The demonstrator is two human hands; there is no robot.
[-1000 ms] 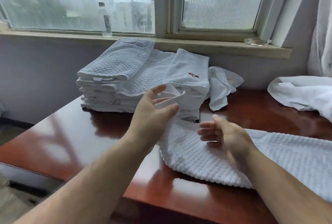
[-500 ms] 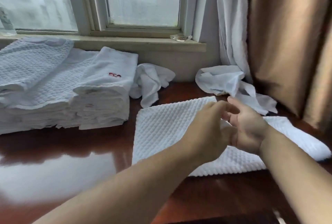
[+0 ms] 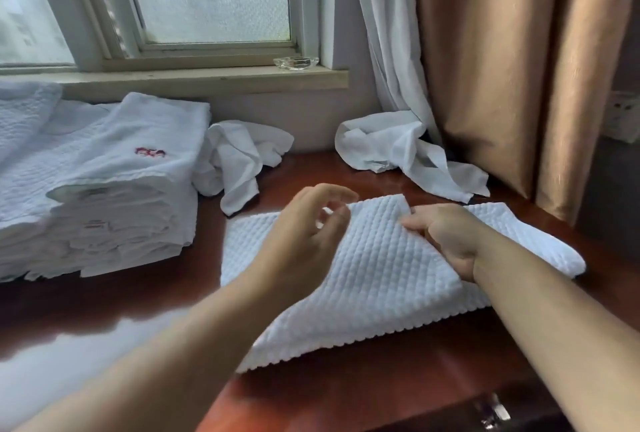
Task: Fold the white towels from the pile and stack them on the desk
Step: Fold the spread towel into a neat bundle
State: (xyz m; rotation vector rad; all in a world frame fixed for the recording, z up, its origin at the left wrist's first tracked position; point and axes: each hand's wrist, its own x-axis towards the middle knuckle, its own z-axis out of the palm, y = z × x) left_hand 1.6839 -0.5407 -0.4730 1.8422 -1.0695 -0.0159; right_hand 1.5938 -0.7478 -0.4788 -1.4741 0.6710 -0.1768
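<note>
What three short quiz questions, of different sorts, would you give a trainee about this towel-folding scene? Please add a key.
1. True or false: the right hand rests on the waffle towel lying on the desk.
2. The folded stack sits on which side of the waffle towel? A) left B) right C) in front
3. Fill in: the embroidery on the stack's top towel is ___ in colour.

Key: 1 true; 2 A; 3 red.
</note>
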